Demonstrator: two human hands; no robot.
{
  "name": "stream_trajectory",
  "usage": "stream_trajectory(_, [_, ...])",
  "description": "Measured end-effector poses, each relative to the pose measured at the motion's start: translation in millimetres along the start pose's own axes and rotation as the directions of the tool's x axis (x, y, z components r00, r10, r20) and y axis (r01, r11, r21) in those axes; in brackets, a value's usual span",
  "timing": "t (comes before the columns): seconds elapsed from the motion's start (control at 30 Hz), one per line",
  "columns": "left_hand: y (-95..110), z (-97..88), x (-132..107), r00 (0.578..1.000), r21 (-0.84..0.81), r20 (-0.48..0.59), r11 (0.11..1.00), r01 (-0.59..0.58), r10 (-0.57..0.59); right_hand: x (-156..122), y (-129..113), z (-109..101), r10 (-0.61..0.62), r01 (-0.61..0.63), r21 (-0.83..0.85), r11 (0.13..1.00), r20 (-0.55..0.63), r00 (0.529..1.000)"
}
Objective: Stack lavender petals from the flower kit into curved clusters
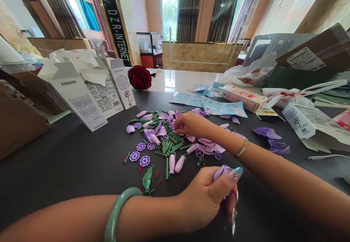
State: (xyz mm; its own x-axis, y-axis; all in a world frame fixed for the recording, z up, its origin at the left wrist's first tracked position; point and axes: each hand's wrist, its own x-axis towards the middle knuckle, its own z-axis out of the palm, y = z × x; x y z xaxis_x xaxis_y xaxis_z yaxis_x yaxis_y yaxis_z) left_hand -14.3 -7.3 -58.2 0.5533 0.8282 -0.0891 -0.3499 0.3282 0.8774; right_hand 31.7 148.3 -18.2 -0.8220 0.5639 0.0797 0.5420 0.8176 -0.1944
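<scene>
My left hand (207, 194), a green bangle (115, 212) on its wrist, is closed around purple plastic petals (222, 172) low in front of me. Beyond it my right hand (187, 123) reaches into a heap of loose flower parts, fingers bent together; what lies between the fingertips is hidden. Green stem pieces (177, 146), lilac petals (161, 130) and pink bud-shaped pieces (179, 164) make up the heap. Purple web-shaped rings (144, 160) and a green leaf (147, 178) lie toward its near left. Stacked purple petals (277, 147) lie right of my right forearm.
Opened white boxes (93, 92) stand at the left, beside a dark red knitted flower (140, 77). Blue printed sheets (213, 105) lie behind the heap. More boxes (243, 98) and a plastic bag (254, 68) crowd the right side of the black tabletop (82, 165).
</scene>
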Motion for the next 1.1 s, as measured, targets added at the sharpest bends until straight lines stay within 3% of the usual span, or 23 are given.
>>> stream_trajectory(0.37, [2.9, 0.3, 1.4, 1.0, 0.004, 0.005, 1.0, 0.014, -0.014, -69.0, 3.8, -13.6, -0.093, 0.092, -0.044, 0.995, -0.014, 0.996])
stream_trajectory(0.53, [3.4, -0.2, 0.2, 1.0, 0.03, 0.028, 0.999, 0.014, -0.015, -86.1, 1.1, -23.6, -0.026, 0.028, -0.009, 1.0, 0.169, 0.985])
stream_trajectory(0.6, [3.8, 0.2, -0.5, 1.0, 0.034, 0.023, 0.999, 0.019, -0.02, -83.7, 1.5, -24.9, 0.045, -0.043, -0.017, 0.999, 0.147, 0.988])
stream_trajectory(0.67, [4.0, 0.8, -0.7, 1.0, 0.031, 0.013, 0.999, 0.024, -0.025, -75.5, 3.7, -23.2, 0.085, -0.084, -0.037, 0.996, 0.049, 0.995])
stream_trajectory(0.8, [4.3, 1.5, -0.5, 0.999, 0.044, 0.009, 0.998, 0.035, -0.036, -47.5, 10.7, -13.2, 0.056, -0.061, -0.055, 0.997, -0.082, 0.995])
stream_trajectory(0.97, [4.3, 0.4, 0.2, 0.999, 0.039, 0.006, 0.998, 0.046, -0.046, -16.5, 12.4, -0.3, 0.08, -0.083, -0.062, 0.995, -0.05, 0.996])
stream_trajectory(1.1, [2.6, -0.8, 1.6, 0.998, 0.022, 0.031, 0.999, 0.048, -0.049, -10.6, 9.3, 2.9, 0.067, -0.068, -0.061, 0.996, -0.024, 0.997])
